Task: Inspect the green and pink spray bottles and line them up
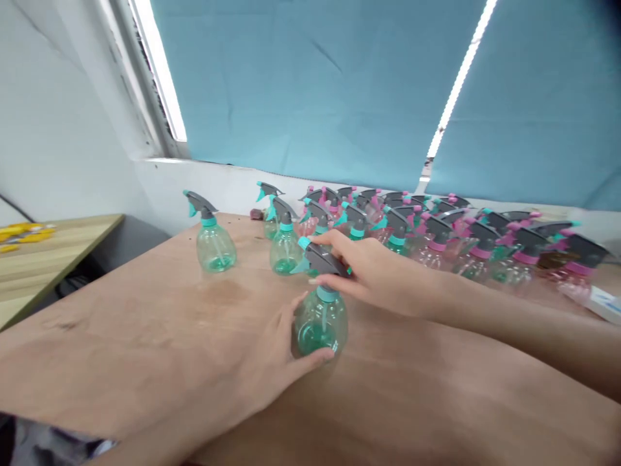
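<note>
Held spray bottle [334, 327], landmark of this list: clear green body, teal collar, dark grey trigger head, a tube inside. We see it upright with a slight lean; whether its base touches the tabletop [145, 330] we cannot tell. One hand is on the body and one on the head, we judge, so that the rounded body is kept from turning or tipping.

Left hand [272, 353]: half closed, cupped around the body, fingers on its left side, thumb across its lower front.

Right hand [371, 265]: closed around the trigger head, thumb crossing just above the collar, fingers over the upper side.

Green bottle [285, 252]: upright, just beyond the held spray bottle and slightly left.

Second green bottle [216, 249]: upright, further left, apart from the others.

White box [604, 304]: far right of the held spray bottle, partly out of view.

Crowded bottles [478, 266]: pink and teal collars, beyond and right of it, set close, we suppose, to save space within reach.

Yellow pieces [19, 234]: well left, on a side table [97, 236].

Blue covering [315, 90]: behind everything.
</note>
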`<state>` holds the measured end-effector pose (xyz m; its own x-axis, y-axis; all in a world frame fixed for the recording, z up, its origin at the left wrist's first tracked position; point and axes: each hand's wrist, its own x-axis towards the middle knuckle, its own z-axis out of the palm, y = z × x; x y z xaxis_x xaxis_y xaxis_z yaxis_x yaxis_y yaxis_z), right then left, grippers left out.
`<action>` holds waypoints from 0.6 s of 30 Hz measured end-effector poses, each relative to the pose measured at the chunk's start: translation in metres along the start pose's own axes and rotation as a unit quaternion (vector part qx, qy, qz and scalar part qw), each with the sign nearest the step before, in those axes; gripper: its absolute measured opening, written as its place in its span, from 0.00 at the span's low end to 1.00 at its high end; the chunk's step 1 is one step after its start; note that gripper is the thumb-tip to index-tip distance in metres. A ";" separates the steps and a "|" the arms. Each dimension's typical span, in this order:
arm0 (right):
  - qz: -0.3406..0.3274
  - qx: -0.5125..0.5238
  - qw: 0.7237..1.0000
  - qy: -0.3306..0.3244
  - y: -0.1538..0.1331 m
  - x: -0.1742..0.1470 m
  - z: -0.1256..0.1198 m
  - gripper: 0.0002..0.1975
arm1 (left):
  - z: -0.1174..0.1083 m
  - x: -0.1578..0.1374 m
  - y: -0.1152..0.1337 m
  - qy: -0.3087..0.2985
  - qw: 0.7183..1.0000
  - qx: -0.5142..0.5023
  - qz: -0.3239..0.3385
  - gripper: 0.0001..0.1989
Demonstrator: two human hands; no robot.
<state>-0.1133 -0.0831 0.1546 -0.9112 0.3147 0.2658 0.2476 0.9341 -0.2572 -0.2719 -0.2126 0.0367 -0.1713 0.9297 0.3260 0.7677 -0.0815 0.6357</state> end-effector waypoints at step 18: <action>0.126 0.399 0.903 0.094 0.119 -0.112 0.015 0.25 | 0.119 0.070 0.073 -0.153 0.976 -0.131 0.078 0.38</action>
<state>0.0128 -0.0099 0.0804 -0.7687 0.5936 0.2381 0.0560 0.4334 -0.8995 -0.1544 -0.1111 0.0223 0.1581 0.9595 0.2332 0.5791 -0.2814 0.7651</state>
